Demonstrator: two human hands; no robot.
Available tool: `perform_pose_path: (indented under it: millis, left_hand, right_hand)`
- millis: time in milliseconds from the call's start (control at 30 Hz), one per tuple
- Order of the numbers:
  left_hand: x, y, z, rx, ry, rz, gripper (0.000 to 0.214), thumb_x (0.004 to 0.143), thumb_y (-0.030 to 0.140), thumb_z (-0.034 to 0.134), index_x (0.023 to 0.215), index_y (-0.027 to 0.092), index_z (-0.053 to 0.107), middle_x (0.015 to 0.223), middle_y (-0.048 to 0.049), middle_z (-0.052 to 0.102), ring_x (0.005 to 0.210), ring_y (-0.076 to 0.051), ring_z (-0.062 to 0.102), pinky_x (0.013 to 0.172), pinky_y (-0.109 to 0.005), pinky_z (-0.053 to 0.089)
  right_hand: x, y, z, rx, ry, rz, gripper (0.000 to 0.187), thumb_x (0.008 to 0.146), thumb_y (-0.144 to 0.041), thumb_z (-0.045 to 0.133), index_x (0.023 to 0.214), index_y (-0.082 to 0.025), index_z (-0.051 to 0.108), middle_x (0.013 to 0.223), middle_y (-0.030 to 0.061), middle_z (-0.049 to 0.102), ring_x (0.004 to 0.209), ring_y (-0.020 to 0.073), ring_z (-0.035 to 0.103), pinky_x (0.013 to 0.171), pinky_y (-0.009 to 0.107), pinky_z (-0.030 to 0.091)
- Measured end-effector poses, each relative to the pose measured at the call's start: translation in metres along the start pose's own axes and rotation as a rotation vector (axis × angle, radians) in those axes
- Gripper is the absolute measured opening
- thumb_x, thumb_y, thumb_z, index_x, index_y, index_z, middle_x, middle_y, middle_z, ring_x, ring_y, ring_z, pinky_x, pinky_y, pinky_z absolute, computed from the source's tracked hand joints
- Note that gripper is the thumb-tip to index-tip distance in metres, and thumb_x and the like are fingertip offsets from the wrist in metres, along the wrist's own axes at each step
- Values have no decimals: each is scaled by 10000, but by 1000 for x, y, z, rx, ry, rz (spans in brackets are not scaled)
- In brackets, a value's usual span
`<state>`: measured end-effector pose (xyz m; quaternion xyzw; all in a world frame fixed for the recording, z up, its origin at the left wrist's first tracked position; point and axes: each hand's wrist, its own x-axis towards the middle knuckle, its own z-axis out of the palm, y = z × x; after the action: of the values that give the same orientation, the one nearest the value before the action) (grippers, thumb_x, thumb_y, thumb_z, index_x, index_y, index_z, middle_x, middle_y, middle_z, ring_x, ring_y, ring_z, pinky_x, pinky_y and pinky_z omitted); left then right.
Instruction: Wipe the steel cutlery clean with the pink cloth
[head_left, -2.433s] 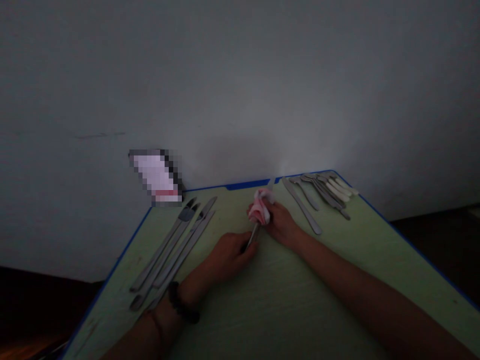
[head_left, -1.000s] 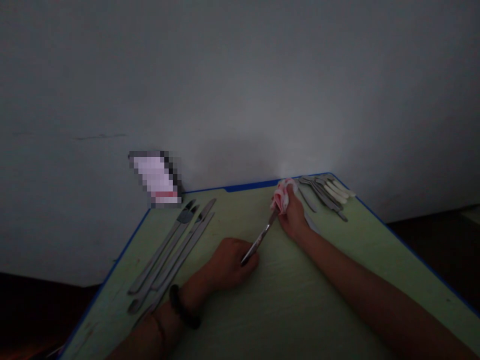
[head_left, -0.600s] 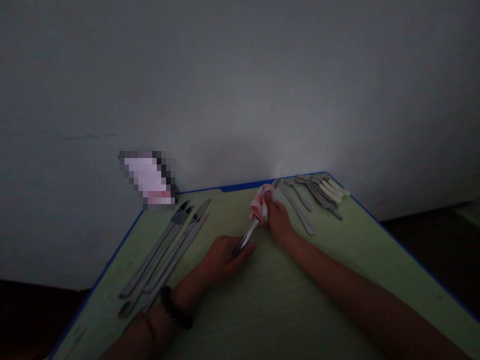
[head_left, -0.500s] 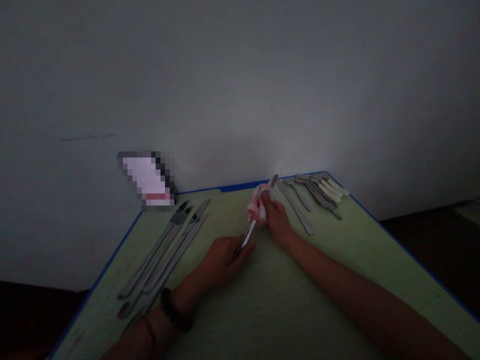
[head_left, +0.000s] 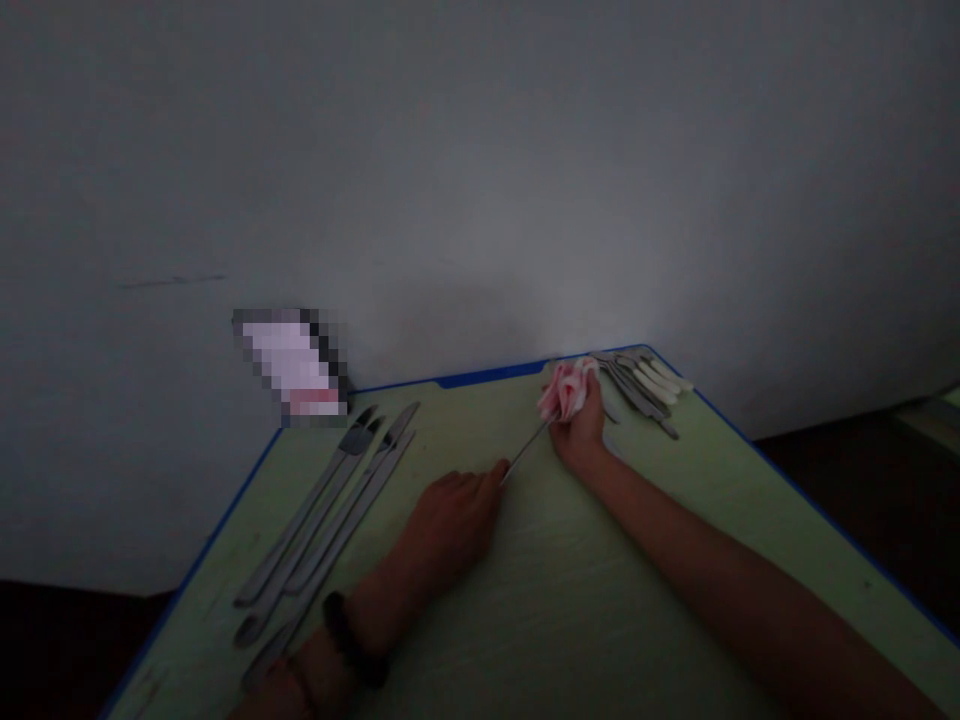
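Note:
My left hand (head_left: 456, 518) is closed on the handle end of a metal table knife (head_left: 527, 452) that slants up to the right over the green table (head_left: 570, 620). My right hand (head_left: 581, 430) is closed round a crumpled pink and white cloth (head_left: 567, 388), which wraps the far end of the knife's blade. A dark bead bracelet sits on my left wrist.
Several long metal knives (head_left: 330, 510) lie side by side on the left of the table. A cluster of metal and white-handled cutlery (head_left: 645, 380) lies at the far right corner. A blurred-out pink object (head_left: 291, 365) leans on the grey wall behind.
My right hand has slid the cloth along the blade from near the handle out to the far tip. The left hand kept its hold on the handle.

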<state>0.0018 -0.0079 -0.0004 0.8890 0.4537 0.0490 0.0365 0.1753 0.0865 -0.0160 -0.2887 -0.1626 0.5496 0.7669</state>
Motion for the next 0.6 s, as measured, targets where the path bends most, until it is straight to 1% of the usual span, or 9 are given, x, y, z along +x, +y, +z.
perform_pose_path:
  millis: [67, 133, 200, 233, 300, 367, 500, 600]
  left_hand:
    - [-1, 2, 1, -6, 14, 30, 419, 938, 254, 287, 1317, 131, 416, 1053, -146, 674, 895, -261, 632, 822, -409, 443]
    - [-2, 0, 1, -78, 28, 18, 409, 940, 281, 292, 1277, 130, 468, 1060, -144, 672, 910, -253, 627, 833, -392, 439]
    - [0, -5, 0, -224, 30, -14, 398, 944, 335, 292, 1183, 151, 551, 986, -108, 691, 851, -215, 635, 793, -331, 450]
    - [1, -8, -1, -317, 26, -34, 400, 943, 367, 294, 1130, 168, 586, 924, -78, 700, 788, -187, 634, 746, -291, 455]
    - [3, -15, -4, -491, 26, -81, 416, 932, 422, 313, 1064, 185, 628, 828, -33, 696, 681, -145, 608, 657, -237, 443]
    - [4, -19, -8, -606, 51, -134, 437, 911, 460, 344, 1021, 179, 660, 771, -15, 682, 641, -131, 577, 611, -218, 425]
    - [5, -20, -13, -689, 74, -212, 466, 882, 487, 379, 968, 163, 702, 610, 12, 596, 566, -121, 499, 537, -207, 370]
    - [5, -20, -14, -713, 78, -243, 475, 881, 495, 373, 962, 164, 703, 531, 38, 497, 508, -109, 433, 492, -204, 312]
  right_hand:
    - [3, -5, -2, 9, 39, -1, 267, 743, -485, 584, 765, -222, 544, 591, -64, 572, 480, 81, 512, 498, 211, 437]
    - [4, -8, -5, -35, 22, 21, 297, 739, -507, 593, 764, -216, 545, 560, -67, 543, 442, 76, 473, 443, 204, 397]
    - [3, -7, -5, -97, -29, 45, 349, 739, -557, 577, 777, -211, 556, 562, -59, 539, 440, 82, 465, 419, 208, 371]
    - [2, -6, -5, -123, -53, 47, 367, 738, -574, 570, 780, -210, 562, 568, -55, 541, 450, 85, 470, 423, 210, 371]
    - [1, -5, -4, -140, -90, 34, 376, 738, -581, 569, 785, -207, 575, 588, -52, 549, 488, 87, 491, 464, 210, 394]
    - [-1, -5, -3, -131, -114, 16, 366, 741, -568, 576, 802, -207, 589, 618, -50, 566, 535, 89, 515, 521, 210, 420]
    - [-8, -4, 0, -153, -152, 48, 372, 737, -560, 585, 819, -198, 603, 670, -15, 614, 625, 124, 572, 607, 244, 461]
    - [-16, 1, 1, -209, -237, 120, 407, 712, -579, 601, 807, -183, 613, 710, 19, 642, 663, 149, 592, 635, 276, 474]
